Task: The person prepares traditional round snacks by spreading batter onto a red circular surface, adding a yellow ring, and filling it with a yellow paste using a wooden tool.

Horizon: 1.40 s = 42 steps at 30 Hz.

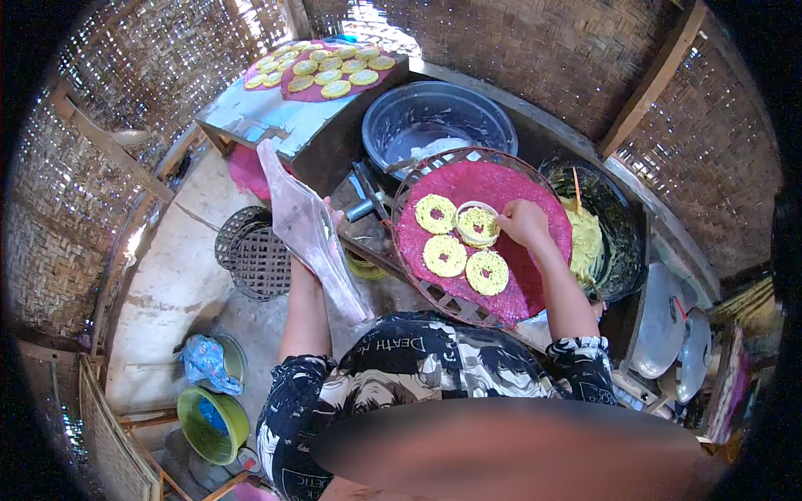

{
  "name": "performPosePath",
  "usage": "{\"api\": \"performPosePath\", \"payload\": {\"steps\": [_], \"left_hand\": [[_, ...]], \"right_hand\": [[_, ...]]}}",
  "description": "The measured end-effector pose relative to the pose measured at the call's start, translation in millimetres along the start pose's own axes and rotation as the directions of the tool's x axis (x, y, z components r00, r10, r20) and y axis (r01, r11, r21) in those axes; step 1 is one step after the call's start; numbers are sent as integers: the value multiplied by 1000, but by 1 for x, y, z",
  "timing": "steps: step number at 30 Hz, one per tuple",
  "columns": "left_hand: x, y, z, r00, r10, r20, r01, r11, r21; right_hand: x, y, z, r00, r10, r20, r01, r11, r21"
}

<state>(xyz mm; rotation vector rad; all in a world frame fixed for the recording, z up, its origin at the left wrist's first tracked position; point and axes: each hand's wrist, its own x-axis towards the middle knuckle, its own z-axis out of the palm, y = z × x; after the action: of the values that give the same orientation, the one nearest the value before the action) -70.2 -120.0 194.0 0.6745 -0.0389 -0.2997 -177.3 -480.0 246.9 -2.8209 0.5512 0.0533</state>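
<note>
A big pink sheet (535, 196) lies right of middle; a pale board (305, 221), left of middle, half-hides left fingers (336, 216), grip unclear; right fingers (505, 219) pinch a ring (459, 222) round yellow dough (468, 231) on the sheet, likely shaping; next needs lifting

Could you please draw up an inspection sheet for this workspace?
Surface: pink sheet on a round woven tray.
Job's things: four yellow rings on the sheet, one inside a pale ring mould.
Clutter: dark basin, green tub and perforated baskets around the work.
Hands: right hand grips the ring mould; left hand holds a pale flat piece.
Cables: nothing seen.
Surroundings: woven walls; yellow rounds on a table beyond the left hand.
</note>
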Motion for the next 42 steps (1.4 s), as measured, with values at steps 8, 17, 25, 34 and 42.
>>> {"api": "performPosePath", "payload": {"steps": [8, 17, 25, 34, 42], "left_hand": [[-11, 7, 22, 997, 79, -17, -67, 929, 364], [-24, 11, 49, 994, 100, -38, -86, 955, 283], [-21, 2, 51, 941, 301, 155, -338, 826, 451], [-7, 9, 22, 965, 52, 257, -62, 998, 27], [-33, 32, 60, 803, 415, 428, -563, 764, 315]], "right_hand": [[-6, 1, -3, 1000, 1, -6, -1, 1000, 26], [-10, 14, 1, 998, 36, -44, -30, 993, 118], [-11, 19, 19, 995, 39, -89, -25, 988, 152], [-23, 30, 7, 991, 99, -90, -78, 973, 218], [-104, 72, -19, 950, 222, -220, -196, 972, 131]]}}
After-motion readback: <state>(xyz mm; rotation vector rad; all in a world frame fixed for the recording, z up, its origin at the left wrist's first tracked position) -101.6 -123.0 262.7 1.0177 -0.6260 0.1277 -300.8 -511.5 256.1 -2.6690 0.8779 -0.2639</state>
